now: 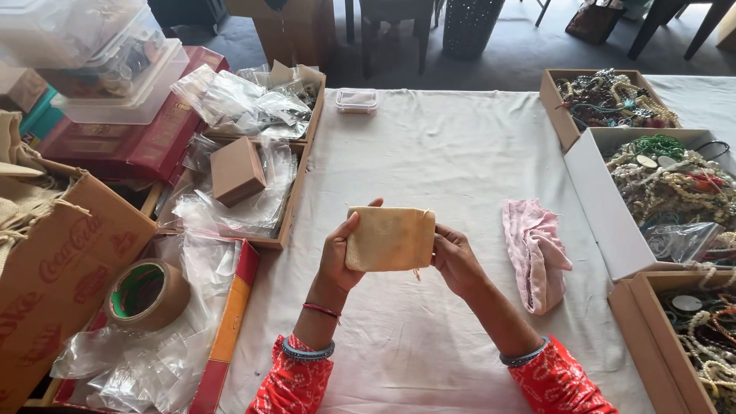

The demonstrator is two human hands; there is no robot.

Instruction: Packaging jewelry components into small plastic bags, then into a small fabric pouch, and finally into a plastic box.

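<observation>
The pouch (390, 238) I hold is matt, rough cloth, like jute. The tablecloth (429, 153) is smooth white fabric. The pink rag (534, 253) looks soft. The bags (238, 107) are glossy plastic, the small box (237, 170) matt cardboard.

pouch (389, 238) hides most fingers — bead box (652, 337) cut off right

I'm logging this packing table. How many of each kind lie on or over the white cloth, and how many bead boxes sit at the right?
Tan fabric pouch: 1
Pink cloth: 1
Small clear lidded container: 1
Open boxes of beaded jewellery: 3
Total: 6
</observation>
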